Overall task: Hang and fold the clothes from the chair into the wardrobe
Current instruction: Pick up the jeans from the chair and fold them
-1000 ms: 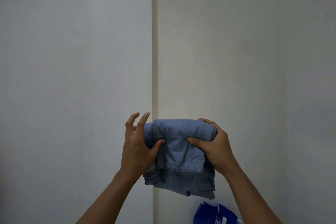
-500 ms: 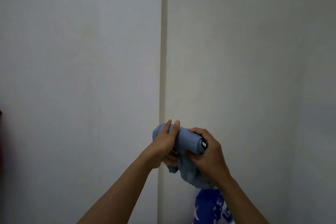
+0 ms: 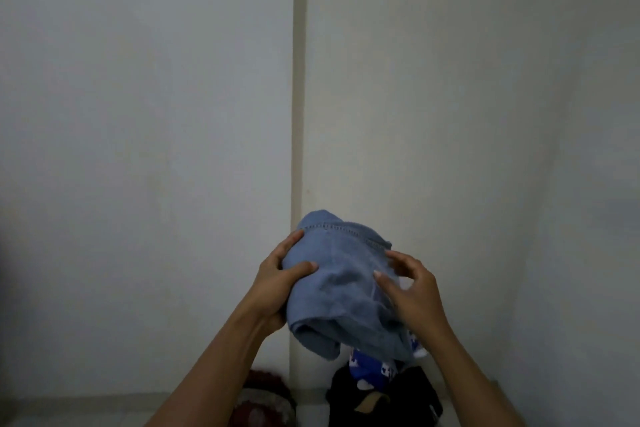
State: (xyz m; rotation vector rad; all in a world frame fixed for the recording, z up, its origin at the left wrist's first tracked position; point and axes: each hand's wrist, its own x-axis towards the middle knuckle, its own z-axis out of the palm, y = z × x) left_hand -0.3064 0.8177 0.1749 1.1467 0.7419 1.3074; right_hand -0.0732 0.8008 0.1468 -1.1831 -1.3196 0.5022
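Observation:
A folded, light blue denim garment is held up in front of me at lower centre. My left hand grips its left side, thumb on the front face and fingers wrapped behind. My right hand touches the right side, its fingers bent with the tips on the cloth. The garment's rolled lower edge hangs toward me. The chair and the wardrobe are not in view.
A plain pale wall with a vertical beige strip fills the view. Below the denim lie a blue and white patterned cloth, a black garment and a dark red and white cloth.
The denim bundle has turned and spread wider between my hands. My left hand shifted to its left side and my right hand loosened its hold. The view tilted down, showing clothes below.

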